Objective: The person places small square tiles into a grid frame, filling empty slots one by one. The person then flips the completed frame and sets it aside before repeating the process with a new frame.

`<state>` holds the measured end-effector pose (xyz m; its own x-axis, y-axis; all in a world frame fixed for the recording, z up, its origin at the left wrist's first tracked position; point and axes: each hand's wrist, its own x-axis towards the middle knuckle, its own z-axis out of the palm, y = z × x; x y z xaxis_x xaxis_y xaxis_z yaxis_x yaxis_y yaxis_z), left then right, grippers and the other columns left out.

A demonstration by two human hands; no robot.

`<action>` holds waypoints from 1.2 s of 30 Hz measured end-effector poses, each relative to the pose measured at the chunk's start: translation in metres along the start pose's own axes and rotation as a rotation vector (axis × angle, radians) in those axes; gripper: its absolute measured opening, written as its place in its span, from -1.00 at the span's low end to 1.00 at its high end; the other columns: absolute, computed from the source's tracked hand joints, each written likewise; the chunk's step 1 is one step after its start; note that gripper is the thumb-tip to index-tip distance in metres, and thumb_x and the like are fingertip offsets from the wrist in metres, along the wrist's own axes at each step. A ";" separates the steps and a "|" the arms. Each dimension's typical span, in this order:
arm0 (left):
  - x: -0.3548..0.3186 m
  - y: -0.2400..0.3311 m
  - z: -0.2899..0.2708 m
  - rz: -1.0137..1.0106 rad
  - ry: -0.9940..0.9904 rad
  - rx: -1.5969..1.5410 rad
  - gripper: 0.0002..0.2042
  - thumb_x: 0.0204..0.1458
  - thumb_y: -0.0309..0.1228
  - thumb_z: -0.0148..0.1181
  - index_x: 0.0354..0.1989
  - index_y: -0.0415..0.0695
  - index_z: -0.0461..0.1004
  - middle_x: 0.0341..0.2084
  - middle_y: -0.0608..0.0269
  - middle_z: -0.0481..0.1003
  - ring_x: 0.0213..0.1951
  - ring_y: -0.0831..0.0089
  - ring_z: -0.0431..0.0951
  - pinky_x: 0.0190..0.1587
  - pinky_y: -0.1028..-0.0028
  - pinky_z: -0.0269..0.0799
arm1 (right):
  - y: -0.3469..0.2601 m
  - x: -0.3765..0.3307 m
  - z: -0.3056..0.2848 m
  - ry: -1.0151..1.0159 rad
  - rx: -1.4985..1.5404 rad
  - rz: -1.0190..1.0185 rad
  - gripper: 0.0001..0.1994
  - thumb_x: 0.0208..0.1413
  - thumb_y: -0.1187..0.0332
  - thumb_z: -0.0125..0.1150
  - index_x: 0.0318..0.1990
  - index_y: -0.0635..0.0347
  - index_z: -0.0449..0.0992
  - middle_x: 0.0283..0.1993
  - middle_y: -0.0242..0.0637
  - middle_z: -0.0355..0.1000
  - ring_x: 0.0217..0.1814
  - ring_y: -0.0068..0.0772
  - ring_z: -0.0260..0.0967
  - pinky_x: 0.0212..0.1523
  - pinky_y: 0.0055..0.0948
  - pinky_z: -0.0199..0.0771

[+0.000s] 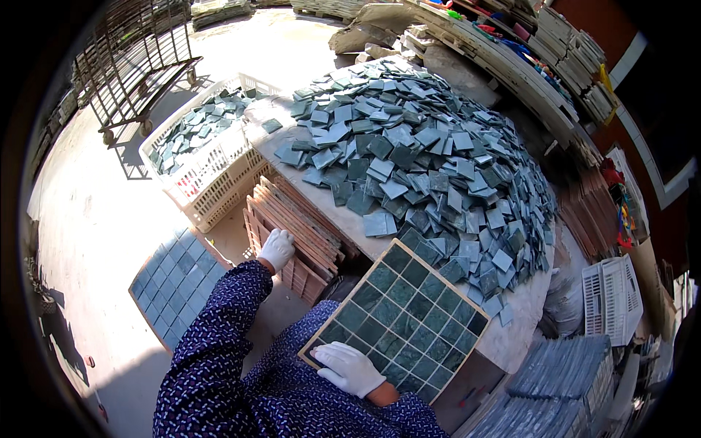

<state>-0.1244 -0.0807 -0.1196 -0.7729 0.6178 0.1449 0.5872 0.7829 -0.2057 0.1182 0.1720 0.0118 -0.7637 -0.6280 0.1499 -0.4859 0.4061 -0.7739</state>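
Note:
My right hand (349, 369), in a white glove, rests flat on the near edge of a square grid frame (398, 320) filled with dark green square tiles. The frame lies on the near end of a pale table (343, 219). My left hand (277, 248), also gloved, reaches down to the left and grips the top of a stack of empty wooden grid frames (303, 233) standing on edge beside the table. A large heap of loose green-grey tiles (423, 153) covers the tabletop beyond the filled frame.
A white plastic crate (201, 157) holding more tiles stands left of the table. A filled tile sheet (171, 281) lies on the floor at left. A metal rack (139, 62) stands far left. Stacked tile sheets (562, 379) and another white crate (613, 296) sit at right.

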 end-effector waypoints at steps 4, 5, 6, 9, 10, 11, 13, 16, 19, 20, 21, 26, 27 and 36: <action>-0.013 -0.034 -0.002 0.164 -0.074 -0.010 -0.88 -0.08 -0.38 0.11 -0.61 -0.02 0.52 -0.40 0.37 0.43 -0.20 0.36 0.42 -0.21 0.35 0.36 | -0.003 -0.021 -0.029 0.281 -0.182 0.162 -0.64 0.02 0.32 0.27 0.00 0.20 0.49 0.03 -0.16 0.46 0.12 -0.12 0.39 0.14 -0.22 0.38; -0.009 -0.041 -0.031 0.201 -0.138 0.011 -0.90 -0.07 -0.39 0.12 -0.56 -0.05 0.51 -0.37 0.33 0.43 -0.23 0.33 0.45 -0.25 0.34 0.39 | 0.003 -0.022 -0.033 0.250 -0.416 0.078 -0.57 0.03 0.25 0.27 0.06 0.19 0.46 0.12 -0.15 0.40 0.22 -0.11 0.30 0.23 -0.15 0.27; -0.017 -0.056 -0.027 0.148 -0.145 -0.011 -0.93 -0.07 -0.41 0.12 -0.52 -0.06 0.51 -0.36 0.31 0.42 -0.23 0.32 0.46 -0.24 0.35 0.40 | 0.001 -0.013 -0.034 0.162 -0.483 0.069 -0.52 0.04 0.20 0.24 0.10 0.20 0.42 0.16 -0.13 0.37 0.26 -0.11 0.25 0.28 -0.12 0.19; -0.032 -0.083 -0.048 -0.039 -0.191 -0.102 -0.94 -0.07 -0.46 0.11 -0.43 -0.09 0.50 -0.36 0.25 0.40 -0.23 0.29 0.46 -0.22 0.33 0.43 | 0.009 0.004 -0.009 0.022 -0.637 0.134 -0.33 0.06 0.02 0.19 0.24 0.27 0.29 0.25 -0.08 0.29 0.35 -0.10 0.14 0.38 -0.09 0.01; -0.032 -0.091 -0.057 -0.020 -0.149 -0.086 -0.94 -0.09 -0.47 0.10 -0.43 -0.10 0.48 -0.38 0.24 0.38 -0.25 0.29 0.47 -0.24 0.32 0.45 | 0.009 0.004 -0.005 0.027 -0.670 0.145 -0.31 0.04 -0.01 0.20 0.24 0.27 0.28 0.25 -0.07 0.29 0.36 -0.10 0.13 0.37 -0.09 0.01; -0.031 -0.097 -0.081 0.026 -0.114 -0.047 -0.96 -0.09 -0.47 0.10 -0.46 -0.11 0.47 -0.39 0.24 0.38 -0.26 0.29 0.47 -0.25 0.32 0.45 | 0.009 0.005 -0.002 0.028 -0.699 0.152 -0.28 0.02 -0.03 0.20 0.25 0.28 0.28 0.26 -0.05 0.28 0.36 -0.09 0.13 0.37 -0.09 0.01; -0.028 -0.100 -0.134 0.130 -0.053 0.009 -0.95 -0.09 -0.46 0.10 -0.53 -0.12 0.44 -0.40 0.25 0.40 -0.27 0.28 0.48 -0.27 0.32 0.46 | 0.014 0.004 -0.001 0.062 -0.720 0.137 -0.28 0.01 -0.05 0.21 0.24 0.28 0.29 0.25 -0.04 0.29 0.35 -0.08 0.14 0.36 -0.09 0.03; -0.032 -0.111 -0.177 0.100 0.098 -0.002 -0.98 -0.15 -0.46 0.13 -0.54 -0.10 0.46 -0.43 0.27 0.37 -0.28 0.28 0.46 -0.24 0.32 0.44 | 0.021 0.008 -0.011 0.085 -0.703 0.196 -0.31 0.03 -0.04 0.20 0.21 0.27 0.31 0.25 -0.03 0.29 0.34 -0.08 0.17 0.35 -0.12 0.06; -0.030 -0.118 -0.226 0.098 0.263 -0.108 -0.97 -0.16 -0.48 0.17 -0.52 -0.12 0.46 -0.42 0.22 0.42 -0.28 0.24 0.49 -0.25 0.31 0.44 | 0.016 0.023 -0.042 0.128 -0.378 0.316 -0.41 0.08 0.07 0.21 0.16 0.30 0.33 0.23 0.04 0.28 0.26 -0.01 0.24 0.26 -0.24 0.22; -0.029 -0.118 -0.244 0.115 0.320 -0.160 -0.97 -0.16 -0.49 0.18 -0.52 -0.14 0.46 -0.42 0.19 0.44 -0.29 0.22 0.50 -0.26 0.30 0.44 | 0.008 0.024 -0.046 0.163 -0.367 0.330 -0.42 0.08 0.09 0.22 0.17 0.29 0.33 0.24 0.04 0.27 0.25 0.02 0.26 0.23 -0.22 0.26; -0.025 -0.117 -0.263 0.050 0.275 -0.219 -0.96 -0.16 -0.49 0.20 -0.50 -0.14 0.48 -0.43 0.19 0.45 -0.30 0.21 0.51 -0.27 0.30 0.43 | 0.004 0.025 -0.051 0.199 -0.360 0.350 -0.43 0.08 0.12 0.23 0.17 0.27 0.32 0.24 0.03 0.27 0.23 0.04 0.27 0.20 -0.21 0.30; -0.011 -0.109 -0.344 -0.088 0.388 -0.571 -0.85 -0.16 -0.50 0.29 -0.42 -0.27 0.49 -0.48 0.15 0.45 -0.39 0.23 0.48 -0.32 0.37 0.37 | -0.007 0.036 -0.051 0.409 -0.009 0.406 -0.48 0.13 0.16 0.21 0.18 0.24 0.32 0.17 -0.06 0.36 0.18 -0.07 0.35 0.15 -0.24 0.35; -0.008 -0.106 -0.360 -0.102 0.428 -0.613 -0.84 -0.17 -0.51 0.28 -0.42 -0.30 0.48 -0.47 0.14 0.45 -0.39 0.24 0.47 -0.32 0.38 0.36 | -0.003 0.036 -0.049 0.460 0.121 0.480 -0.49 0.14 0.16 0.21 0.18 0.24 0.32 0.15 -0.08 0.38 0.18 -0.11 0.37 0.15 -0.26 0.35; -0.011 -0.066 -0.418 0.148 0.700 -1.042 -0.92 -0.07 -0.58 0.16 -0.39 -0.30 0.45 -0.40 0.22 0.42 -0.31 0.42 0.44 -0.22 0.48 0.39 | 0.004 0.020 -0.114 0.291 1.944 -0.022 0.02 0.09 -0.42 -0.23 0.25 0.59 0.07 0.18 0.27 0.25 0.23 0.11 0.29 0.26 -0.05 0.33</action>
<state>-0.0539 -0.1083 0.2973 -0.5783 0.3620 0.7311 0.8138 0.1928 0.5482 0.0522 0.2371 0.0821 -0.8984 -0.4299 0.0900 0.3966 -0.8821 -0.2543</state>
